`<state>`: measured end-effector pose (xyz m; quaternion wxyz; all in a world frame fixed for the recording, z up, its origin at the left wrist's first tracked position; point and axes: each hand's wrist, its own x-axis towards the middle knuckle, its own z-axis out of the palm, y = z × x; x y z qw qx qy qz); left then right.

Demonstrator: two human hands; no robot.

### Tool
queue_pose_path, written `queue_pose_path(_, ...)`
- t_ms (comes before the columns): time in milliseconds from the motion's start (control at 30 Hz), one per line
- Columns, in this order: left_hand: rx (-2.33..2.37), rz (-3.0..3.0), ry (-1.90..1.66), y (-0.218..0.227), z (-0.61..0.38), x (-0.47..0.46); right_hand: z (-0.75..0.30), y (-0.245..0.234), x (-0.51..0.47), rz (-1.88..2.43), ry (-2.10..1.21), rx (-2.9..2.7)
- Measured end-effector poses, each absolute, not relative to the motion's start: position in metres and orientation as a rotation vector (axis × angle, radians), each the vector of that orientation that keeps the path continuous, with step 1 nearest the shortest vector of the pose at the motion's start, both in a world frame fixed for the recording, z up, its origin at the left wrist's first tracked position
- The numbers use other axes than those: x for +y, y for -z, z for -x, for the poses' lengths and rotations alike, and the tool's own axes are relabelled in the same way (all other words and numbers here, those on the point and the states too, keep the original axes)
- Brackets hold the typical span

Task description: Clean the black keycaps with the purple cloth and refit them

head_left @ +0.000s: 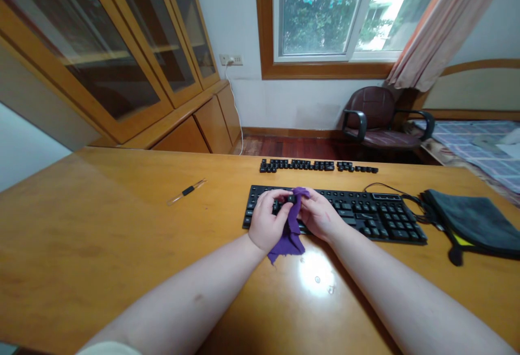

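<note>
My left hand (268,219) pinches a small black keycap (291,198) between thumb and fingers. Against it, my right hand (319,211) grips a purple cloth (293,228), whose ragged lower end hangs down to the desk. Both hands meet above a black keyboard (390,222), hiding part of its left half. Its top row looks stripped of caps, while the number pad and other keys still carry theirs. Behind the keyboard, loose black keycaps (312,165) stand in a long row near the desk's far edge.
A thin tool with a black grip (188,190) lies on the wooden desk (122,225), left of the keyboard. To the right are a dark grey cloth pouch (475,217) and the coiled cable (420,211). A chair (374,117) stands beyond the desk.
</note>
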<state>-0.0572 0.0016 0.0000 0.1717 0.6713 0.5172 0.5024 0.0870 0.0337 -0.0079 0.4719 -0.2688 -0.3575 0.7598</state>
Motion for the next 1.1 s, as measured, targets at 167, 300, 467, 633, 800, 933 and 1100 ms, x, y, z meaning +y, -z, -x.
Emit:
queue_pose_path(167,1.435,-1.905,-1.468,-0.001,0.057,0.004,-0.086,0.009,0.035,0.651,-1.837,-0.879)
queue_pose_path(300,1.426,-1.829,-1.507,0.003,0.058,0.007,-0.087,0.010,0.035,0.633,-1.837,-0.881)
queue_pose_path(467,1.341,-1.837,-1.544,0.007,0.060,0.013,-0.086,0.011,0.034,0.608,-1.844,-0.927)
queue_pose_path(633,1.273,-1.862,-1.579,0.005,0.060,0.013,-0.085,0.012,0.033,0.664,-1.810,-0.918)
queue_pose_path(800,1.314,-1.776,-1.554,0.007,0.059,0.012,-0.084,0.015,0.032,0.736,-1.710,-0.985)
queue_pose_path(933,1.259,-1.799,-1.604,0.007,0.060,0.014,-0.083,0.014,0.030,0.829,-1.553,-1.114)
queue_pose_path(1100,1.232,-1.829,-1.624,0.005,0.060,0.014,-0.082,0.012,0.023,0.885,-1.300,-1.338)
